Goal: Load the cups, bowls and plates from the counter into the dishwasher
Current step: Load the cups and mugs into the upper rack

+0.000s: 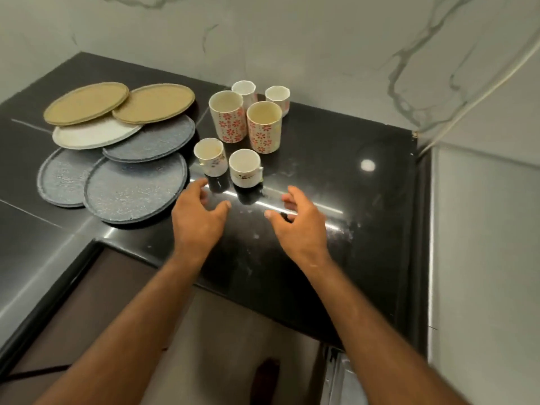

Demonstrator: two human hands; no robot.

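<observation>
Pickup step, nothing lifted yet. Left hand (198, 220) and right hand (298, 226) both hover over the black worktop (365, 200), fingers spread and loosely curved, holding nothing. Left fingertips are just short of the near-left cup (209, 156). The right hand is near the near-right cup (245, 168), a bit to its right, not touching.

All the ware is on the worktop. Behind the two small near cups stand two tall floral cups (227, 116), and at the back by the wall two white faceted cups (244, 90). Left of the cups is an overlapping spread of plates: two tan plates (86, 103) at the back, a white plate (93, 134) partly under them, three grey plates (136, 190) in front. No bowls that I can see. The dishwasher isn't clearly in view; there's a metallic edge low right, can't tell what it is.

My read: most of the load is left to do. Next move looks like one small cup per hand. That calls for closing round each cup body from the side and lifting straight up. The near-left cup stands close to a grey plate's rim and the tall floral cups are just behind, so a sweeping grab could knock them. The cups are upright now and will likely need turning mouth-down for the rack.
</observation>
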